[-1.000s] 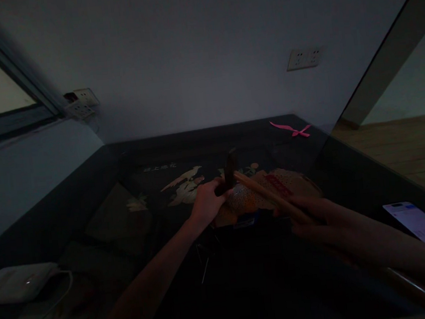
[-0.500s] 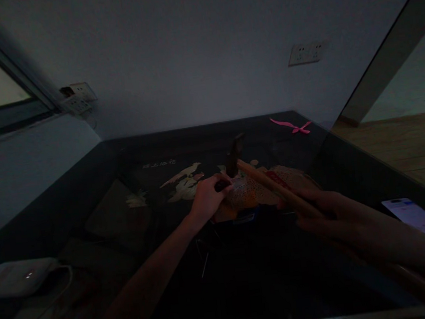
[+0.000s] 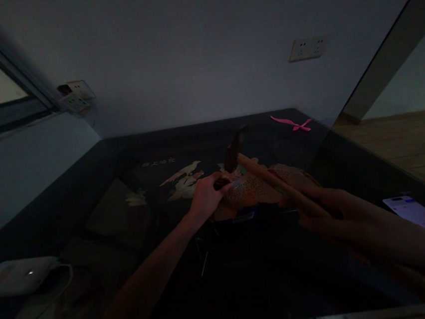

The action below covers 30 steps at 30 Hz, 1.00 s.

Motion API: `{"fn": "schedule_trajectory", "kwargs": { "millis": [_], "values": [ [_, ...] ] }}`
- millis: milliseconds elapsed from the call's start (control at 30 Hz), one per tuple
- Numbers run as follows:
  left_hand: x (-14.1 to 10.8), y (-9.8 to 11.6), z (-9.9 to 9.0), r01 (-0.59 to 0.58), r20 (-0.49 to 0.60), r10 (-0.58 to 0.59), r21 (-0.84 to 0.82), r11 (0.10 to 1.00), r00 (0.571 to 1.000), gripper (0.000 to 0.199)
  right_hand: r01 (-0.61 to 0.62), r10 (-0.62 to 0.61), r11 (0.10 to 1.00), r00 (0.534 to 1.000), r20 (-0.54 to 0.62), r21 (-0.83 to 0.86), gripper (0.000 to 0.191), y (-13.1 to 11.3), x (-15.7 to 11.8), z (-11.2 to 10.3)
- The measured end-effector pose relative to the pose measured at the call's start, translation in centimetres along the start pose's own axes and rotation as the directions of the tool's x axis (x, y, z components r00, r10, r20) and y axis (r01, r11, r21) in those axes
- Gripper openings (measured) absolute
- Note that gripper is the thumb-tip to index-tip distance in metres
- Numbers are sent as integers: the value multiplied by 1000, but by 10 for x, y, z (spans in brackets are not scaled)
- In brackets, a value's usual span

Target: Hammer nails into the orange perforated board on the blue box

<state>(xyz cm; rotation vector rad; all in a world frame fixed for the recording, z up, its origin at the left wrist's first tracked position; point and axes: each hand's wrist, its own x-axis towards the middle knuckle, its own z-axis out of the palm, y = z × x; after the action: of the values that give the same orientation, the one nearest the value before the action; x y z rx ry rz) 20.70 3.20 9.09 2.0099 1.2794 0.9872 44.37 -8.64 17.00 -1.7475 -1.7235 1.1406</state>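
Observation:
In the dim head view, my right hand (image 3: pixel 344 217) is wrapped round the wooden handle of a hammer (image 3: pixel 274 181). Its dark head is just beyond my left fingertips, over the table, and looks tilted. My left hand (image 3: pixel 209 194) is closed in a pinch at the left side of an orange-brown, dark-spotted thing (image 3: pixel 255 189). What the left fingers pinch, if anything, is too dark and small to make out. A dark blue item (image 3: pixel 245 214) shows under the near edge of the spotted thing.
The dark table (image 3: pixel 203 140) meets the wall, with a printed bird (image 3: pixel 184 175) on its top. A pink ribbon (image 3: pixel 294 123) lies at the back right, and a lit phone (image 3: pixel 421 219) at the right. At the left lies a white device (image 3: pixel 21 276) with a cable.
The hammer has risen slightly, its head now a little higher and blurred at the tip. My left hand stays in the same pinch. The view has shifted very slightly.

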Motion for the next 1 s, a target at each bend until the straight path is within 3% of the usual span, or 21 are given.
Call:
{"fn": "schedule_trajectory", "kwargs": {
  "millis": [267,433,600,800,1000],
  "values": [
    [0,3,-2,31,8,-31,41,999,999,7,-8,9,1000,998,62,-20,59,0,2,2],
    [0,4,-2,-2,-5,2,19,1000,1000,5,75,-74,997,997,15,-8,54,3,-1,-1],
    [0,0,-2,36,2,-36,56,998,999,8,60,-61,997,998,-24,-37,47,1,3,4],
    [1,1,-1,5,22,-5,-7,1000,1000,7,29,-30,999,999,21,39,59,4,-1,-2],
    [2,2,-2,61,30,-61,16,998,998,7,2,-2,998,1000,10,-63,58,2,2,3]
  ]
}}
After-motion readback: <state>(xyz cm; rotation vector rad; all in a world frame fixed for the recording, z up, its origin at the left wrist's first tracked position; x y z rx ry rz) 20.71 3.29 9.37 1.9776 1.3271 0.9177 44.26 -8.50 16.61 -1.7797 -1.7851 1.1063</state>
